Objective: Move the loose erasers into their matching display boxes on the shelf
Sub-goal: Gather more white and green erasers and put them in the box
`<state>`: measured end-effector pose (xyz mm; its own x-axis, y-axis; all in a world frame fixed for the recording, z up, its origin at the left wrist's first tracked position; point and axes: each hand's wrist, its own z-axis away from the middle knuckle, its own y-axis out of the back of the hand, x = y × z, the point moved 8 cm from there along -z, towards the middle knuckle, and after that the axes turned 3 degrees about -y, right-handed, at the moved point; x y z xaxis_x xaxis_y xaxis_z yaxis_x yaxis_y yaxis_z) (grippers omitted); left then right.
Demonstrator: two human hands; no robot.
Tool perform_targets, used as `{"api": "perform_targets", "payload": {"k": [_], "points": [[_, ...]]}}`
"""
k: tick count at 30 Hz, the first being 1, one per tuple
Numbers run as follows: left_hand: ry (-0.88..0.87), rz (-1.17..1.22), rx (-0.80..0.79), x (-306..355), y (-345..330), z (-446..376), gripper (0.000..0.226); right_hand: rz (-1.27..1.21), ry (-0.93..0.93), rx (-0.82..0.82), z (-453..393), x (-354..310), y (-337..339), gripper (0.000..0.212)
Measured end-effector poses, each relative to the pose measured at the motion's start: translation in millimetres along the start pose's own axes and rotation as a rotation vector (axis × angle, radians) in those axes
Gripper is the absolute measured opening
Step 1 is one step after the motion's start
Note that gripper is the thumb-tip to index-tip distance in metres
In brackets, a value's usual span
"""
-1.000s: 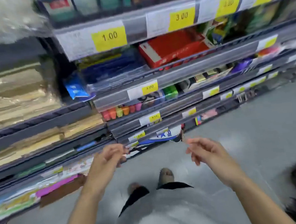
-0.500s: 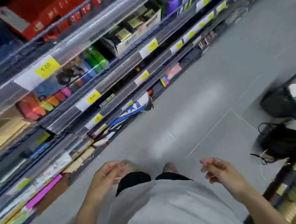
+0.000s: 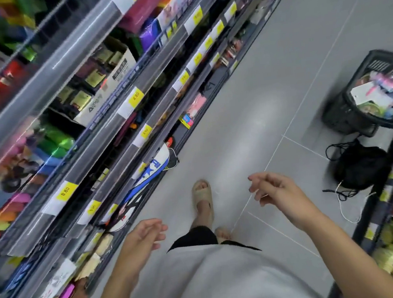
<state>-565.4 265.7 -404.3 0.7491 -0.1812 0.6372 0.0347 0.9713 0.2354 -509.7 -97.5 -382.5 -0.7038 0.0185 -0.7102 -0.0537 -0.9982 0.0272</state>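
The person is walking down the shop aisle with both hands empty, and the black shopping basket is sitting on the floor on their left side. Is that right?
Not quite. The black shopping basket sits on the floor to the person's right, not their left; the head view shows it. The rest holds: the left hand and right hand are both empty, fingers loosely curled.

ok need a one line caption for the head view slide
Both hands, left and right, hang empty over the aisle floor between shelf and basket.

Bright, even overhead light, with a soft sheen down the floor (image 3: 248,124). The shelves (image 3: 102,93) at left smear with motion blur, glare streaking their clear rails. Lines bow toward the frame's edges.
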Motion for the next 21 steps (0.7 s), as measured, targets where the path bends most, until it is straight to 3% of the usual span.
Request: {"api": "perform_targets", "payload": {"k": [13,21], "points": [[-0.196,-0.188,-0.336,212.5,-120.3,-142.8,0.016,-0.13,-0.063,0.278,-40.8,-38.5,99.3,0.02],[-0.262,-0.237,-0.357,324.4,-211.3,-188.4,0.015,-0.195,-0.095,0.347,-87.6,-58.0,180.8,0.017]]}}
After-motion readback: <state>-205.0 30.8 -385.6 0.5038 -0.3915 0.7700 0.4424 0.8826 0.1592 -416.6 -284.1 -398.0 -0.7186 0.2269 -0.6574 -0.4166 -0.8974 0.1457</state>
